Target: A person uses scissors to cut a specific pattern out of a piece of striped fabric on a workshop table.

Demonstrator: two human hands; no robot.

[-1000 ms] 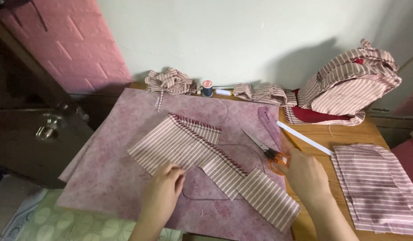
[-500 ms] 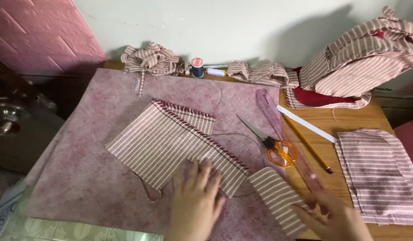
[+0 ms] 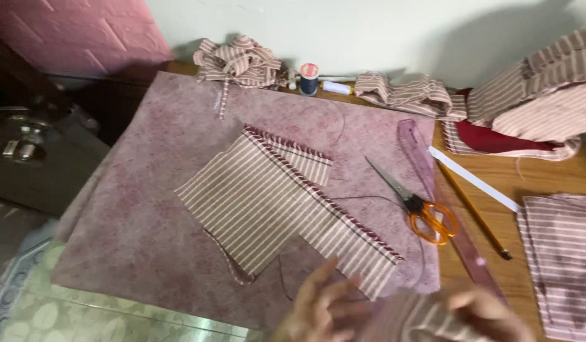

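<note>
1. Our left hand (image 3: 321,310), low in the head view and blurred, has its fingers spread and released, just below the striped fabric piece (image 3: 274,202).
2. Our right hand (image 3: 489,313) is blurred too; it seems to grip a loose striped strip (image 3: 407,316), though we cannot tell how firmly.
3. The striped fabric piece lies flat on the mottled pink cloth (image 3: 147,209) covering the counter (image 3: 496,183); dark red piping edges its upper side.
4. Orange-handled scissors (image 3: 426,212) rest right of it, beside a clear pink ruler (image 3: 426,171).
5. A pencil (image 3: 473,212) and a white strip (image 3: 473,179) lie further right.
6. A thread spool (image 3: 309,78) stands by the wall among striped scraps (image 3: 239,60).
</note>
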